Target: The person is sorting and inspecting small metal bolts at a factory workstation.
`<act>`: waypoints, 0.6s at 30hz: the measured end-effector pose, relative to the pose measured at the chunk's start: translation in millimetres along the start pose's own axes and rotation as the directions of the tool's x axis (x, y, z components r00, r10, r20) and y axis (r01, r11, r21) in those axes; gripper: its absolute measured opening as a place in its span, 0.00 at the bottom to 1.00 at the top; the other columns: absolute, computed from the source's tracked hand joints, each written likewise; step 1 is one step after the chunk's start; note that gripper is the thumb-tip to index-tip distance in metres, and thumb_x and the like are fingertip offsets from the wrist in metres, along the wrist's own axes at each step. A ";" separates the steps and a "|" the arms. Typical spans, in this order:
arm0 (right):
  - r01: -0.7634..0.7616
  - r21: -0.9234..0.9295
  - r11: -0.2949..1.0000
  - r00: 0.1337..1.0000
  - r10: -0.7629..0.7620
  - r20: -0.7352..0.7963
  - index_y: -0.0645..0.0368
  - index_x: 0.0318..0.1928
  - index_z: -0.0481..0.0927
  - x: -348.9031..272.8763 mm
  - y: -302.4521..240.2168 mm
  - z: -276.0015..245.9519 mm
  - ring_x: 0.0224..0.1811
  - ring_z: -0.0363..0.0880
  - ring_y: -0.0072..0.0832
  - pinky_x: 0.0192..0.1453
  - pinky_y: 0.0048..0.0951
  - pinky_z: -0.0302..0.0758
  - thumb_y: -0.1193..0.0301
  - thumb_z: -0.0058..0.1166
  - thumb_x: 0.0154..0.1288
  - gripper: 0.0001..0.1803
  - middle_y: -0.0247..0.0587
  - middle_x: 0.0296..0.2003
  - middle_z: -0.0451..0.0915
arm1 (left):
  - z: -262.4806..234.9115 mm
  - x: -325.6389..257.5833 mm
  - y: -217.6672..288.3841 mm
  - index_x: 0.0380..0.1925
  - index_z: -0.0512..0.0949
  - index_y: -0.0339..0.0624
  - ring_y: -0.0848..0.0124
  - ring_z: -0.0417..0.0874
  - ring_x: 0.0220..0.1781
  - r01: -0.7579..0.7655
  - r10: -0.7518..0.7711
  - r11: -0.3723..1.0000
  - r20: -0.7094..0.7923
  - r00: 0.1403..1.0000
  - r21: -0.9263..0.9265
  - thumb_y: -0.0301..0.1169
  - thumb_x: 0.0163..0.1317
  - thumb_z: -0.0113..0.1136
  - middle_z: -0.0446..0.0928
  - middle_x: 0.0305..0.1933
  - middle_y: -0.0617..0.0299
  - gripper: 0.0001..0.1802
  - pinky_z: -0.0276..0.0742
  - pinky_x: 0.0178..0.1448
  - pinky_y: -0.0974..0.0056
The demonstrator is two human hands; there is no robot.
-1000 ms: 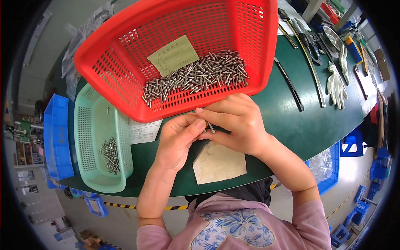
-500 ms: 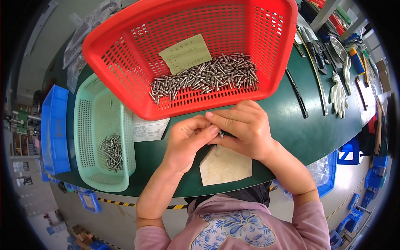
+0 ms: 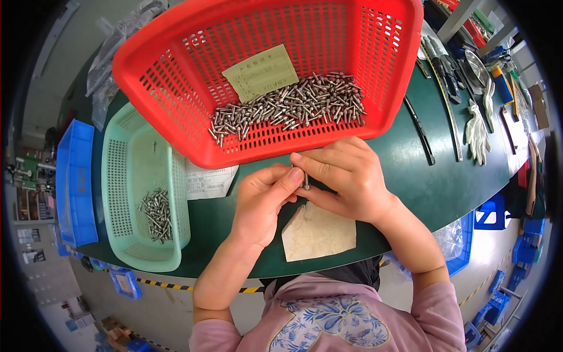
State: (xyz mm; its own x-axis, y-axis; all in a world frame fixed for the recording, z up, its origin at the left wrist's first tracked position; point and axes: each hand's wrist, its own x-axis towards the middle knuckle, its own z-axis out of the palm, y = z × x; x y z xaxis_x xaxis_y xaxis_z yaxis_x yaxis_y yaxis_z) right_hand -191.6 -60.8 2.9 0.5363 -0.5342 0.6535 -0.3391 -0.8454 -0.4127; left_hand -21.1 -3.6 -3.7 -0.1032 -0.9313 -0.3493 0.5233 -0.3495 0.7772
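Note:
A small silver metal pin stands roughly upright between my two hands, in front of the red basket. My left hand pinches it with thumb and forefinger. My right hand closes on it from the other side, thumb low and fingertips above. The curled fingers hide part of the pin. Just beyond my hands, the tilted red basket holds a heap of similar pins and a yellowish paper card. To the left, a pale green basket has a smaller pile of pins.
A beige sheet lies near the table's front edge. A printed paper sits partly under the baskets. At the right are a black pen-like tool, a ruler and white gloves. A blue bin stands far left.
The pin has turned from slanted to more upright between my fingers. My left fingers have shifted slightly; both hands stay in nearly the same place.

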 end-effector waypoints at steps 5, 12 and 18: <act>0.026 -0.006 1.000 0.999 -0.026 -0.025 0.57 0.43 0.82 -0.9 2.4 -2.4 0.29 0.78 0.27 0.36 0.30 0.72 0.68 0.67 0.39 0.24 0.32 0.34 0.82 | -2.5 -0.9 9.1 0.35 0.81 0.37 0.80 0.76 0.35 0.012 -0.022 0.996 0.115 0.993 0.093 0.32 0.64 0.60 0.78 0.33 0.66 0.09 0.70 0.37 0.75; 0.054 0.105 0.993 0.998 -0.056 0.012 0.58 0.45 0.82 -0.7 3.6 -2.3 0.28 0.78 0.29 0.34 0.30 0.70 0.69 0.70 0.40 0.25 0.35 0.36 0.83 | -3.7 -1.9 9.8 0.36 0.82 0.33 0.77 0.77 0.38 0.030 -0.049 0.992 0.154 0.987 0.123 0.29 0.63 0.59 0.78 0.36 0.64 0.09 0.72 0.39 0.73; 0.016 0.184 0.983 0.999 -0.022 0.030 0.59 0.45 0.82 -3.1 2.3 -1.2 0.28 0.79 0.29 0.34 0.30 0.69 0.69 0.70 0.40 0.26 0.36 0.36 0.84 | -1.6 -2.3 3.2 0.35 0.81 0.30 0.75 0.77 0.38 -0.149 0.121 0.979 0.188 0.975 0.141 0.21 0.60 0.59 0.76 0.37 0.61 0.05 0.74 0.42 0.71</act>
State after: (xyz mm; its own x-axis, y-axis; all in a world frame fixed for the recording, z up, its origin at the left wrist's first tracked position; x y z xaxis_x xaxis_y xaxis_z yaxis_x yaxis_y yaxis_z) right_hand -195.0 -61.1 0.6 0.5661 -0.5155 0.6432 -0.1827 -0.8394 -0.5119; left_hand -17.9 -2.5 -1.2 -0.1958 -0.9694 -0.1480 0.4087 -0.2178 0.8863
